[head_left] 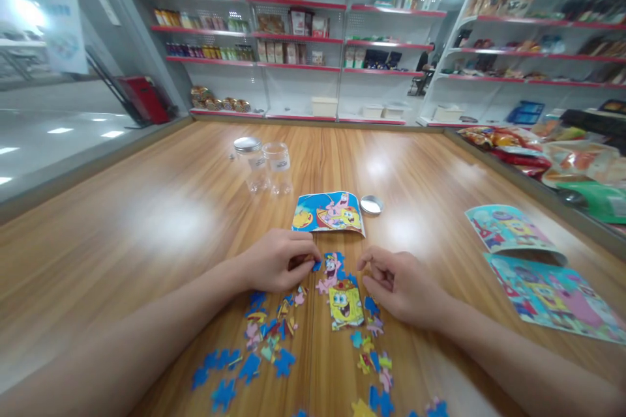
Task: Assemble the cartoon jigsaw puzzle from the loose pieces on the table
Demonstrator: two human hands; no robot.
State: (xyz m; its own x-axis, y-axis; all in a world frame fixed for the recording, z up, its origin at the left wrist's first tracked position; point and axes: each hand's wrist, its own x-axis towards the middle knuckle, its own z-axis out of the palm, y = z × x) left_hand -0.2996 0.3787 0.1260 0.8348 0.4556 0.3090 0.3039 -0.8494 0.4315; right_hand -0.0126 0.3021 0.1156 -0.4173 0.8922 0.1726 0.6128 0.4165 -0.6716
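My left hand [276, 259] rests on the wooden table [147, 234] with its fingers pinched on a small blue puzzle piece [317, 266] at the left edge of a partly joined cartoon puzzle cluster [342, 293]. My right hand [398, 283] lies just right of that cluster, fingers curled, and I cannot see anything in them. Loose puzzle pieces [264, 339], mostly blue, are scattered below and between my hands. A printed reference picture [328, 212] lies just beyond the cluster.
Two clear jars [267, 166] stand farther back, one with its lid on; a loose metal lid [371, 204] lies beside the picture. Two more printed sheets [533, 273] lie at the right. Snack bags [562, 163] crowd the right edge. Shop shelves [293, 32] line the back.
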